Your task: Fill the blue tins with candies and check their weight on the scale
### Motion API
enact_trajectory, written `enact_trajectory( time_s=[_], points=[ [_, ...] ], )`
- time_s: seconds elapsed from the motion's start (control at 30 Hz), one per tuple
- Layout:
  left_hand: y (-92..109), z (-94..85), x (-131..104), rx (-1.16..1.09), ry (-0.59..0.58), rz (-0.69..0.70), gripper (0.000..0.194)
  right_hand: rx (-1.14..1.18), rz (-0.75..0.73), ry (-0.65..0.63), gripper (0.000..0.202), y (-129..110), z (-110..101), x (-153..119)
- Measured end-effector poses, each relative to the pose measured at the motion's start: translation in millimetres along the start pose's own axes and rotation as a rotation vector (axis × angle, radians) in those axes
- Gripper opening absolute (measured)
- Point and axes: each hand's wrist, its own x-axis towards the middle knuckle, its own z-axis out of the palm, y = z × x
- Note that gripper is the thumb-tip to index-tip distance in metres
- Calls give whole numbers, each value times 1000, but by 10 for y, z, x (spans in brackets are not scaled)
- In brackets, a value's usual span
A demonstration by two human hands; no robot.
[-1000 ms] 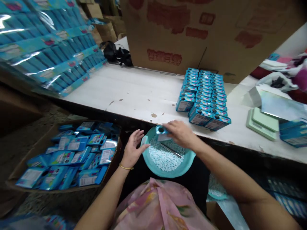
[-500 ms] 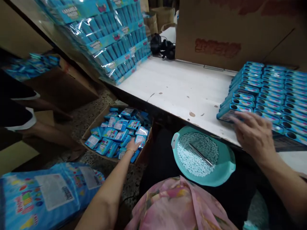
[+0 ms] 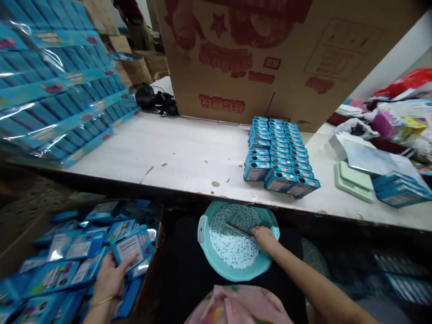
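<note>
Small, slim blue pack [image 3: 133, 245], smooth and glossy with flat faces and a printed white label; the left grip [image 3: 110, 279] is closed on it, thumb across the label, above similar packs heaped in the cardboard box [image 3: 158, 252]; a thin golden bracelet rings that wrist. Narrow, straight metal bar [image 3: 238, 230], dull grey, lying slantwise in the basin [image 3: 232, 273]; the right grip [image 3: 265, 238] is closed around its near end, fingers down by the pellets.

The basin is smooth turquoise plastic, round, with a flared rim and side handles; it holds a broad bed of small, pale, rounded pellets [image 3: 229, 252], with the bar resting among them. The cardboard box is brown and open-topped; its packs lie jumbled, some label up, some tilted on edge.

On the white counter [image 3: 182, 157], its surface chipped in brownish patches, upright packs [image 3: 278, 153] stand close together in three columns, dark round spots on their tops; behind them rises a large brown carton [image 3: 236, 85] with red print. To the left, clear glossy film wraps stacked display trays [image 3: 60, 85] filled with rows of blue packs; to the right sits a flat, pale green device [image 3: 354, 180], beside more blue boxes [image 3: 401, 191].
</note>
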Motion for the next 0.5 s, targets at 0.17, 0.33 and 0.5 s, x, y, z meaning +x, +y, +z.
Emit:
enact_trajectory(
  time_s=[0.17, 0.33, 0.5],
  points=[
    [587, 771, -662, -65, -260, 148, 48, -8, -17, -76, 27, -85, 193, 137],
    [654, 1277, -960, -28, -399, 275, 48, 5, -72, -91, 29, -99, 217, 43],
    [652, 1455, -1109, 43, -469, 300, 49, 30, -47, -143, 35, -139, 210, 4]
  ],
)
